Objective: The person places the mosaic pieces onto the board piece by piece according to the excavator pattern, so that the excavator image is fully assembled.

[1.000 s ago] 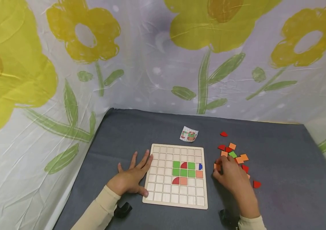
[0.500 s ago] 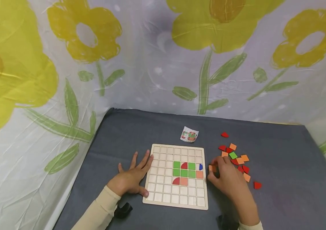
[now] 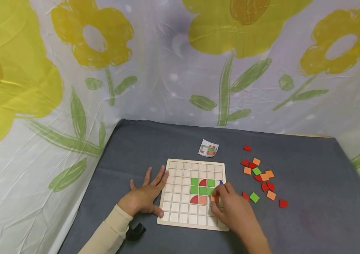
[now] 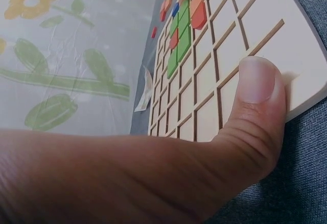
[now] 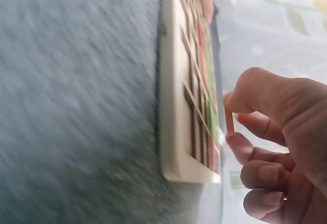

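Note:
A wooden grid board (image 3: 180, 218) lies on the dark cloth with green squares (image 3: 202, 191), red quarter-circles (image 3: 194, 199), orange squares and a blue piece in some cells. My left hand (image 3: 146, 197) rests at its left edge with fingers spread; in the left wrist view the thumb (image 4: 258, 86) lies on the board's corner. Over the board's right side, my right hand (image 3: 233, 210) pinches an orange square tile (image 3: 213, 198) between thumb and fingertips. In the right wrist view that tile (image 5: 229, 119) shows edge-on above the grid.
Loose red, orange and green tiles (image 3: 264, 177) lie scattered right of the board, with a green tile (image 3: 254, 197) nearer. Behind the board is a small printed pattern card (image 3: 208, 148). A black curved object (image 3: 136, 232) sits by the left wrist. A flowered curtain hangs behind.
My right hand has moved left from the loose tiles to over the board, carrying the orange tile. A red and a green tile are uncovered where it was. The left hand stays put.

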Tool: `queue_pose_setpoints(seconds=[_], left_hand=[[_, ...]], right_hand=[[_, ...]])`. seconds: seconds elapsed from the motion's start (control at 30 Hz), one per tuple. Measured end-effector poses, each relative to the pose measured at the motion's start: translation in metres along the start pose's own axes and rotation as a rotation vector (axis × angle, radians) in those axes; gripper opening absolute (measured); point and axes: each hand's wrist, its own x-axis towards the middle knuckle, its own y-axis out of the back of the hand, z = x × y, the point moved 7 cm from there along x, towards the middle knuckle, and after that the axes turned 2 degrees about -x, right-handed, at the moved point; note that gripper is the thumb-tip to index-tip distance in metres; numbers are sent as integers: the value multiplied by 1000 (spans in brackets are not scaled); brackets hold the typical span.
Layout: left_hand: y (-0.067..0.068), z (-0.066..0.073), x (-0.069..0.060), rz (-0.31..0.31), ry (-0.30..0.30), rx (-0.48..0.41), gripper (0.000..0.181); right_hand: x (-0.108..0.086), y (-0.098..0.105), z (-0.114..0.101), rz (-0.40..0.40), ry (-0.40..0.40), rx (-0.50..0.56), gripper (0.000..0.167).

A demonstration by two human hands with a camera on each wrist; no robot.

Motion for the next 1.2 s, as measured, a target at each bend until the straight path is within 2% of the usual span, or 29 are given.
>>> queue_pose_setpoints(seconds=[0.23,0.7,0.83,1.0,1.2], left_hand=[[-3,-1,1,-1,3,0,139],[-2,-2,1,0,-5,-1,140],[-3,-2,1,6,-4,3,140],[-3,-2,2,7,-7,0,140],[-1,-1,1,3,-6,-2,140]], right_hand=[[-3,-10,-6,13,30,-39,16],[-4,-11,-4,-19,-8,-8,17],[-4,-3,8,-5,-28,16,16],[-7,12,35,54,-65,5,16],[-13,29,68,64,-145,-6,26]])
